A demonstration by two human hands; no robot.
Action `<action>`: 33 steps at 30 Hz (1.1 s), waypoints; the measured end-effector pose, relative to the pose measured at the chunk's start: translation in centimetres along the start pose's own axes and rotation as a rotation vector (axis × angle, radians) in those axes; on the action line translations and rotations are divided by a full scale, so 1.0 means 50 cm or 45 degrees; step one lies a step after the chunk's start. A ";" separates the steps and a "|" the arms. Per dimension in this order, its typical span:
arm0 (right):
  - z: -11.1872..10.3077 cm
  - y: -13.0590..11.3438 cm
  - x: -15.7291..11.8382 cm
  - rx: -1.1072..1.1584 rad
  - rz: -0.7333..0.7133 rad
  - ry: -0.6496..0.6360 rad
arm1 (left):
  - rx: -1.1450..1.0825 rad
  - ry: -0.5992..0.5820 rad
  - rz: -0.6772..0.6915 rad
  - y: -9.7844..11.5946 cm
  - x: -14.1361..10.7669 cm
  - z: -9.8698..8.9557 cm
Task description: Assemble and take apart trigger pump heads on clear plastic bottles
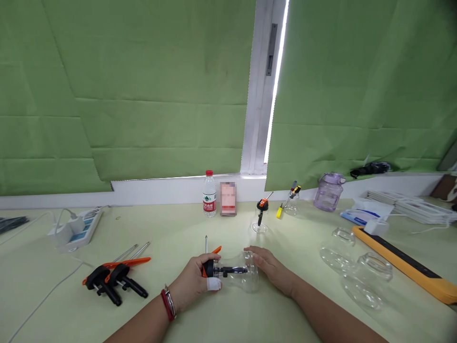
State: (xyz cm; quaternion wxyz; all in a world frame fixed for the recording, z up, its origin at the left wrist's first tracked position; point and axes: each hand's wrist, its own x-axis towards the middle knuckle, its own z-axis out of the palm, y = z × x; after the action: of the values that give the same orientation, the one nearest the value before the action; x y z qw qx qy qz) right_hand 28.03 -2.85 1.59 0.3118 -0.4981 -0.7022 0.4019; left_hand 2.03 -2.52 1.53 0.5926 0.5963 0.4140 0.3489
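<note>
A clear plastic bottle (246, 286) lies on its side low over the table in front of me. Into its neck reaches a black-and-orange sprayer head (208, 268), whose dark tube shows inside and whose thin metal rod points away from me. My left hand (194, 276), with white tape on one finger, is closed round the cap of that head at the bottle's neck. At the wide base, my right hand (269, 269) cups the bottle with its fingers along the far side. Two more black-and-orange sprayer heads (116, 274) lie to the left of my hands.
An assembled sprayer bottle (260, 226) stands beyond my hands. Two clear bottles (364, 281) are on the right beside a yellow-and-black bar (403, 264). Along the back are a water bottle (209, 197), a blurred pink panel (228, 200) and a purple jug (328, 193). A power strip (91, 224) sits left.
</note>
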 end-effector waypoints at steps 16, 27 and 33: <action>-0.018 0.041 -0.003 0.218 -0.115 -0.179 | 0.084 0.060 -0.046 0.015 -0.002 0.004; -0.004 0.007 -0.002 0.054 0.020 -0.065 | 0.040 0.031 -0.028 -0.006 0.003 -0.002; -0.009 0.019 -0.005 0.108 -0.009 -0.151 | 0.004 0.070 -0.050 0.005 0.001 0.003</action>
State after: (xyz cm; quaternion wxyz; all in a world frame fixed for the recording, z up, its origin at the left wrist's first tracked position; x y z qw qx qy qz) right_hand 28.93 -2.81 0.97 0.2919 -0.4574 -0.7035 0.4590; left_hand 2.22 -2.50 1.77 0.5868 0.5794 0.4422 0.3528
